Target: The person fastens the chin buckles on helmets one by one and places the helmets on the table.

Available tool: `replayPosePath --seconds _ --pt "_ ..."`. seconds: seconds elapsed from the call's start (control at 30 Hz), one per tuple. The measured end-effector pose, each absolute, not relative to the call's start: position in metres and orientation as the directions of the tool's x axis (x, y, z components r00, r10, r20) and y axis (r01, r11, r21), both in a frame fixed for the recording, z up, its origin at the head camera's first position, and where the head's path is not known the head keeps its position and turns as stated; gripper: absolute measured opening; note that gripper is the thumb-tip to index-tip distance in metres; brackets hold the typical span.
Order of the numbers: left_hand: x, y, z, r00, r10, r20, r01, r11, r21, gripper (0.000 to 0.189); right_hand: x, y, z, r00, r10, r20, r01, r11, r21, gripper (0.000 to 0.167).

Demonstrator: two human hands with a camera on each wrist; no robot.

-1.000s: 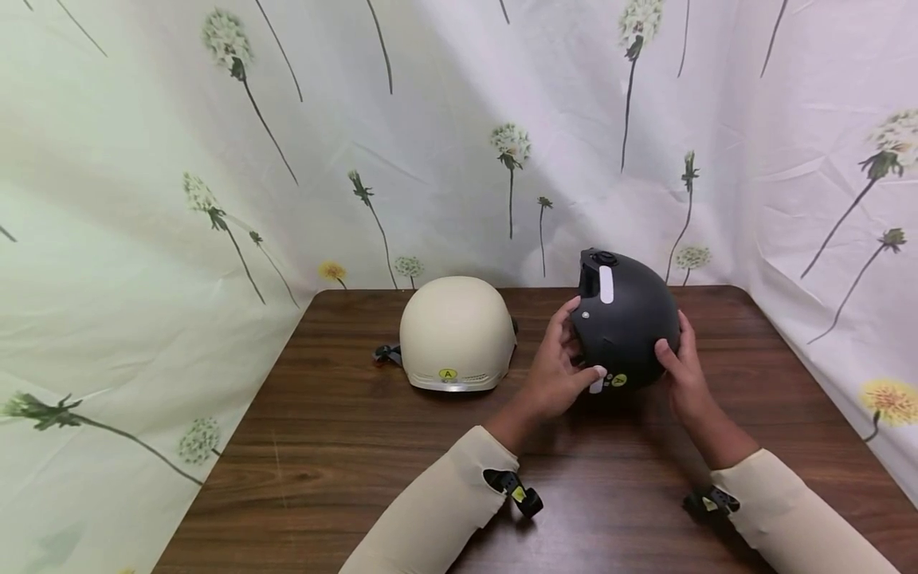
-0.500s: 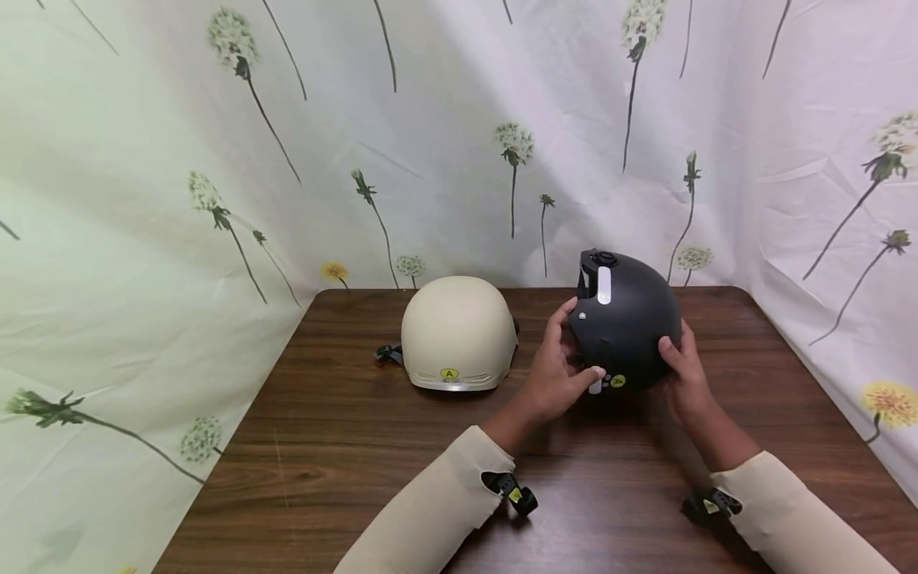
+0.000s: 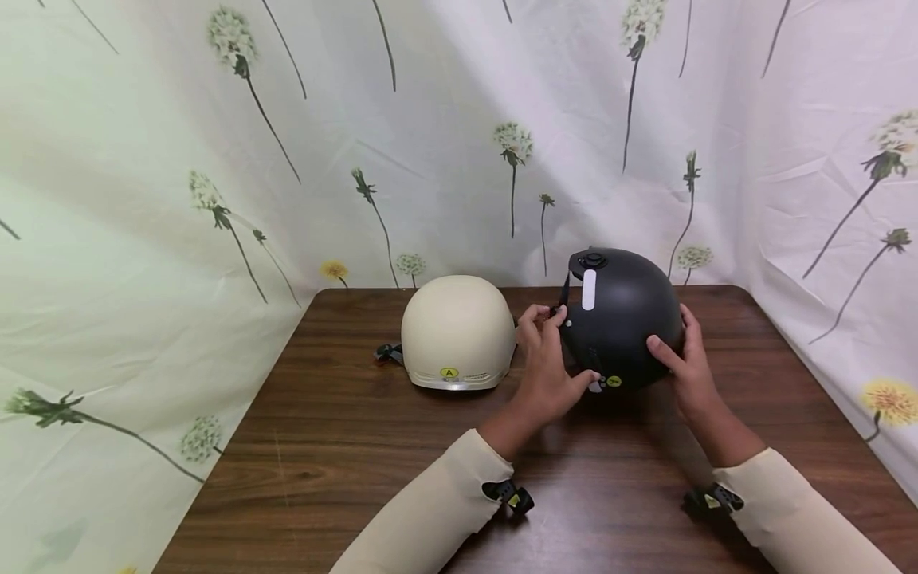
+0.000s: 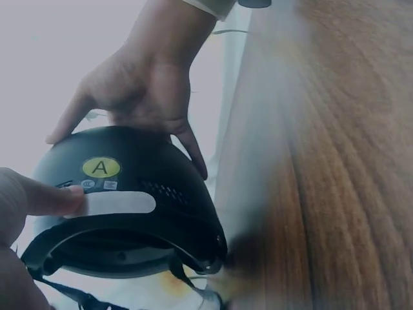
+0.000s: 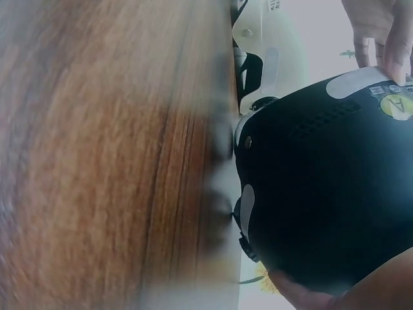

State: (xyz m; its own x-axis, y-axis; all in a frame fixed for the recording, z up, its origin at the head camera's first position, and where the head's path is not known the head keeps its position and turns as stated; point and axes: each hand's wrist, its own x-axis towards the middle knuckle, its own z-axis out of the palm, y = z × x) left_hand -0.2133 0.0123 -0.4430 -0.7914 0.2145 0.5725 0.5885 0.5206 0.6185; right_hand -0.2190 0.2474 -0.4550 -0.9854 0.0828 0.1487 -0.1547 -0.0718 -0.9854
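Observation:
In the head view a matte black helmet (image 3: pixel 631 319) is tipped on its side above the table, its opening facing left. White reflective strips and a round yellow "A" sticker (image 4: pixel 101 167) mark its shell. My left hand (image 3: pixel 547 367) grips the opening's edge; its thumb presses beside the sticker and its bent fingers are at the dark strap (image 3: pixel 565 291). My right hand (image 3: pixel 692 371) cups the rounded right side, thumb on the shell and fingers partly hidden behind it. The left wrist view shows the hollow inside and a dangling chin strap (image 4: pixel 84 297).
A cream helmet (image 3: pixel 459 331) stands upright on the dark wood table (image 3: pixel 344 454), left of the black one, its buckle (image 3: pixel 388 354) poking out on the left. Behind the table hangs a white curtain (image 3: pixel 445 159) printed with dandelions. Both forearms wear beige sleeves with wrist-mounted devices.
The black helmet has turned a little, its opening swinging further left. My left fingers have shifted left and bent at the strap, while the right hand keeps its hold. The cream helmet stays put.

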Motion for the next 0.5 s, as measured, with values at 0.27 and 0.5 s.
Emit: replayPosePath --seconds 0.27,0.5 --pt "-0.2141 0.0116 -0.4416 -0.802 0.26 0.539 0.58 0.554 0.597 0.105 -0.2179 0.2482 -0.4534 -0.989 0.092 0.118 -0.124 -0.068 -0.99 0.094" --pt "-0.2161 0.0113 -0.4423 -0.832 0.257 0.491 0.545 0.544 0.638 0.114 -0.2183 0.2508 -0.4508 -0.989 0.098 0.108 -0.102 0.058 -0.993 0.102"
